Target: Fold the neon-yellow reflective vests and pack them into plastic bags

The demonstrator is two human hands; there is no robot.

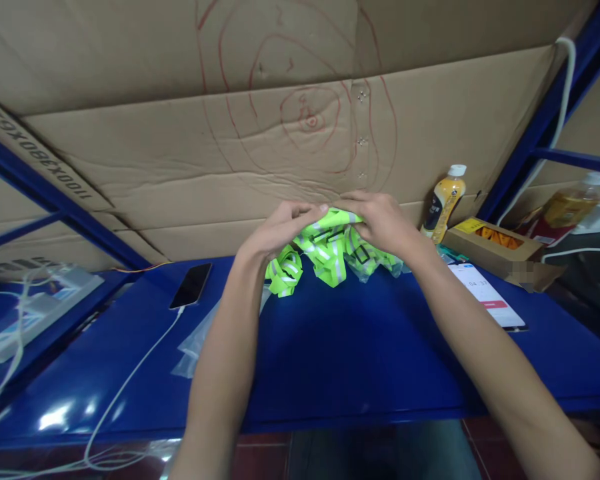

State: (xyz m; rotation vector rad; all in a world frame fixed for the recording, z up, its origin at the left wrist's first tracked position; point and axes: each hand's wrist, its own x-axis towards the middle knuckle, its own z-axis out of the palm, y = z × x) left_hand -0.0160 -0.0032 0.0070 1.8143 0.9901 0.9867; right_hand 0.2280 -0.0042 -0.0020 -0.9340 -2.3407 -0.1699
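Note:
A bundle of neon-green reflective straps (330, 260) with silver stripes and black buckles lies bunched at the back of the blue table. My left hand (286, 228) grips the upper left of it, thumb lying along the top. From the other side my right hand (379, 217) holds the upper right part, its fingers bent over the fabric and partly hidden. Between the two hands a piece of strap is raised above the rest. A clear plastic bag (195, 343) lies flat, partly behind my left forearm. More clear plastic shows among the straps, below my right hand.
A cardboard wall (145, 147) with red rings closes off the back. To the left are a charging phone (191, 287) and a power strip (45, 310). At right stand a yellow drink bottle (445, 203), an open cardboard box (495, 247) and a lit phone (487, 293).

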